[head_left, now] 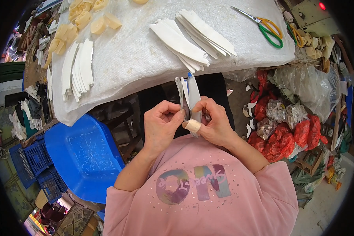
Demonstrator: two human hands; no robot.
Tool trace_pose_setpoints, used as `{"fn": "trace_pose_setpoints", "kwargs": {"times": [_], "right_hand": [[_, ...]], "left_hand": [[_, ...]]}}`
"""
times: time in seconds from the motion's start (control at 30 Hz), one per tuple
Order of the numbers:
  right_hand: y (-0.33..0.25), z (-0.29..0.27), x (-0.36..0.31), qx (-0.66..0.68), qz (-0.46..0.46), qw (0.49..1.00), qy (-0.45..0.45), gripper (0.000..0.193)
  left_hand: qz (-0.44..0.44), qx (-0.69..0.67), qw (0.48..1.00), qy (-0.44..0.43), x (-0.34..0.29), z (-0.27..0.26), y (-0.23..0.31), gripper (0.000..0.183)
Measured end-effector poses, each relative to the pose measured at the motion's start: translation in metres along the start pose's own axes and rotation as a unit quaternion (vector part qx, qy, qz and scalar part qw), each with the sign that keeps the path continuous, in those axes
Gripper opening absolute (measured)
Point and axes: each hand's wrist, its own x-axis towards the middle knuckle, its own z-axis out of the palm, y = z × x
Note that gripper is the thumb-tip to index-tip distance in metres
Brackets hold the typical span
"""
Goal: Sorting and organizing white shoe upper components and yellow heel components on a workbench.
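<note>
In front of my chest, both hands pinch a small bundle of curved white-grey strips (193, 94), held upright with a blue mark at its top. My left hand (161, 122) grips the left edge between thumb and forefinger. On the other side, my right hand (216, 124) is closed round the bundle, with a tan wrap (193, 126) on one digit. Whether the strips are cloth or another soft sheet is unclear. Similar white strips lie on the table in a middle stack (181, 43), a neighbouring stack (206, 33) and a left stack (82, 67).
A white woven sheet (129, 51) covers the table. On it lie scissors (263, 25) with green and orange handles, and several cream-coloured pieces (82, 19). A blue plastic chair (86, 157) stands at left. Red bags (281, 141) and clear bags (310, 86) fill the right side.
</note>
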Motion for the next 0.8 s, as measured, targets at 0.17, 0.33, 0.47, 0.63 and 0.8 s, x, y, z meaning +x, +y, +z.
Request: {"fn": "trace_pose_setpoints", "kwargs": {"times": [0.17,0.33,0.47,0.63,0.8], "right_hand": [[0.001,0.000,-0.003,-0.032,0.015,0.999,0.014,0.023],[0.010,0.002,0.006,0.016,-0.082,0.985,0.150,0.036],[-0.014,-0.051,0.030,0.072,-0.037,0.972,0.221,0.047],[-0.044,-0.105,0.083,-0.180,-0.079,0.961,0.195,0.035],[-0.038,-0.100,0.136,-0.455,-0.173,0.852,0.194,0.034]], "left_hand": [[-0.015,-0.070,0.997,-0.006,0.002,-0.001,0.002,0.005],[0.016,-0.082,0.996,0.027,0.006,0.003,0.002,0.005],[0.176,-0.069,0.977,0.094,0.025,-0.013,0.038,0.006],[0.566,0.282,0.761,0.143,0.082,-0.011,0.092,0.024],[0.532,0.538,0.654,-0.021,0.125,-0.006,0.058,0.024]]}}
